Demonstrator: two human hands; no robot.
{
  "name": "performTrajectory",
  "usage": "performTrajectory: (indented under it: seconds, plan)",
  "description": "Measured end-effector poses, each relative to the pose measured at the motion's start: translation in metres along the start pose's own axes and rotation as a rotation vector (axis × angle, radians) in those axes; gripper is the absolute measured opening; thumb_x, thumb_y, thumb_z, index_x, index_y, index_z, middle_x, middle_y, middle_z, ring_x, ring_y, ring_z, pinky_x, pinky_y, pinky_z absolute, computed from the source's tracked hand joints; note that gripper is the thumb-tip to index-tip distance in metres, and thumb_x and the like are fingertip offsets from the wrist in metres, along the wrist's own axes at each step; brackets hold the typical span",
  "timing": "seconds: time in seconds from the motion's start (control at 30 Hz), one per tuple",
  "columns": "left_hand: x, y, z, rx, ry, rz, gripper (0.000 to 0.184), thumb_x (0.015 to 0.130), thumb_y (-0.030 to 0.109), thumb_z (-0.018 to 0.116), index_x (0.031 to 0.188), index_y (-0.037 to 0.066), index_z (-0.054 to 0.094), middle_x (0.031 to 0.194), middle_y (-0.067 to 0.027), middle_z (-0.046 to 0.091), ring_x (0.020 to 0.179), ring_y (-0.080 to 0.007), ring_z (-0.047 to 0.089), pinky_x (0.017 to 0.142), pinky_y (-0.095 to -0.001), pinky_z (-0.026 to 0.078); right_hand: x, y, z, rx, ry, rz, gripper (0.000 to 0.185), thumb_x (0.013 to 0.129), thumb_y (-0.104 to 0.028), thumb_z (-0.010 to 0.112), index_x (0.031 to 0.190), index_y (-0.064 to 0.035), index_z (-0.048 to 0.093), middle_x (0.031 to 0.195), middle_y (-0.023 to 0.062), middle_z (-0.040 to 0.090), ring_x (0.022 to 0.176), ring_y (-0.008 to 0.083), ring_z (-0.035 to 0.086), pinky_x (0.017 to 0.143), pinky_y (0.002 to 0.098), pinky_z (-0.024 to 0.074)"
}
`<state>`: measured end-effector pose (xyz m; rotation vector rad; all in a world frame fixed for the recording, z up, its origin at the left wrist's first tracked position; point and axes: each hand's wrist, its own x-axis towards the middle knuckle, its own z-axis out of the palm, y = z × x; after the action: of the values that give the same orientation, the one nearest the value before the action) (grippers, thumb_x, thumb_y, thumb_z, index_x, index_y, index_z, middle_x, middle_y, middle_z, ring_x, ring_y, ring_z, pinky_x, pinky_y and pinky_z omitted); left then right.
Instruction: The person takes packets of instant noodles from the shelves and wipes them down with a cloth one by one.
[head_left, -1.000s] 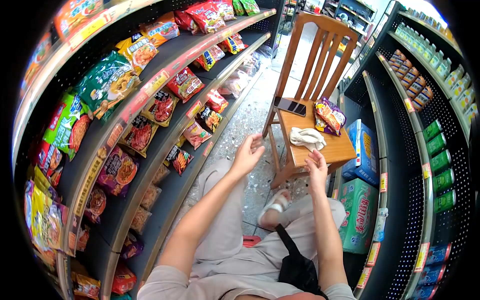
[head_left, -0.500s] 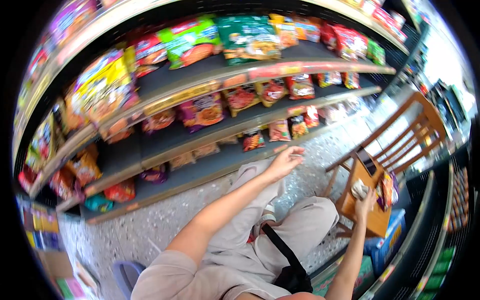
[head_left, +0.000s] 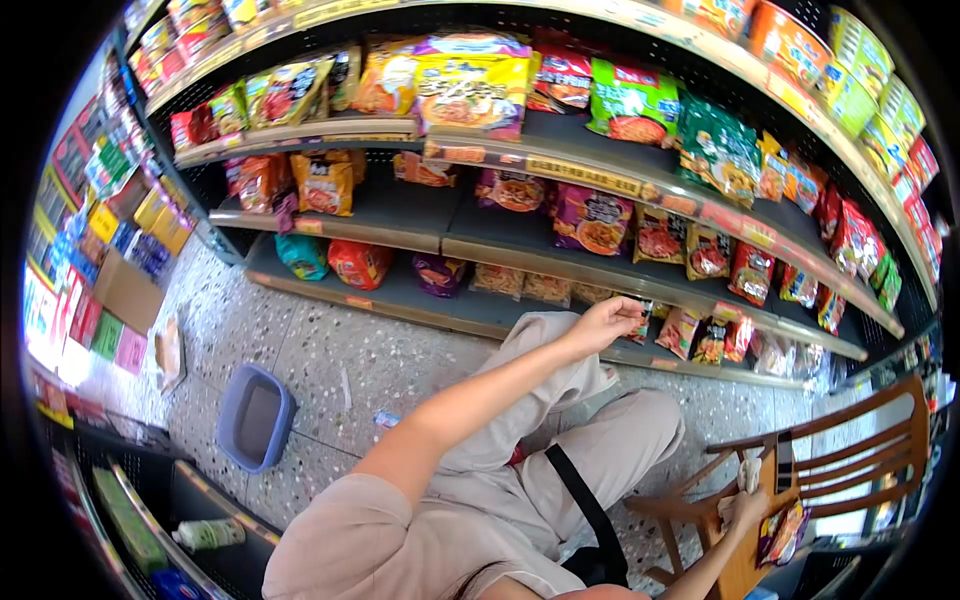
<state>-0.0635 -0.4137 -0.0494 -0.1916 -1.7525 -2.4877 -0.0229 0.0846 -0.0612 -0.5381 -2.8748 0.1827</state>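
Observation:
My left hand (head_left: pixel 608 325) is raised over my bent knee, in front of the lowest shelf. Its fingers are loosely bent and slightly apart, and I see nothing held in them. At the wooden chair (head_left: pixel 752 562) on the right, my right hand (head_left: pixel 746 508) is closed around a crumpled white cloth (head_left: pixel 748 474), whose top sticks up past the fingers. Beside that hand a purple and orange snack packet (head_left: pixel 783 533) lies on the seat. A dark flat phone-like object (head_left: pixel 784 462) lies near the chair's back.
Shelves (head_left: pixel 400 232) of bagged noodles and snacks curve across the front. A purple-grey bin (head_left: pixel 256 418) stands on the speckled floor at left, near an open cardboard box (head_left: pixel 128 290). Another shelf holding a pale bottle (head_left: pixel 208 534) is at lower left. A black strap (head_left: pixel 580 497) crosses my lap.
My view has turned left, bringing the bin and cardboard box into sight. The white cloth now stands upright from my right hand, over the seat. My left hand stays raised near the knee.

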Motion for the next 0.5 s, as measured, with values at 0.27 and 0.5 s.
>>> performTrajectory:
  seconds: [0.27,0.5]
  plan:
    - [-0.017,0.032,-0.046,0.149,0.178,-0.003,0.031,0.09,0.014,0.057,0.119,0.004,0.053,0.111,-0.0052,0.06,0.102,-0.0132,0.056,0.085,-0.0271,0.045,0.013,-0.107,0.012,0.605,0.091,-0.423,0.035,0.075,-0.002,0.054,0.109,0.002,0.058,0.101,0.0195,0.06,0.095,0.0318,0.057,0.085,0.0366,0.0428]
    - [-0.052,0.044,-0.089,0.119,0.282,-0.056,0.029,0.092,0.013,0.054,0.12,0.004,0.052,0.115,-0.0056,0.057,0.104,-0.0136,0.056,0.087,-0.0269,0.044,-0.01,-0.243,-0.014,0.957,-0.174,-0.61,0.049,0.074,0.001,0.05,0.123,0.0007,0.049,0.115,0.0133,0.055,0.108,0.024,0.052,0.094,0.0318,0.0384]
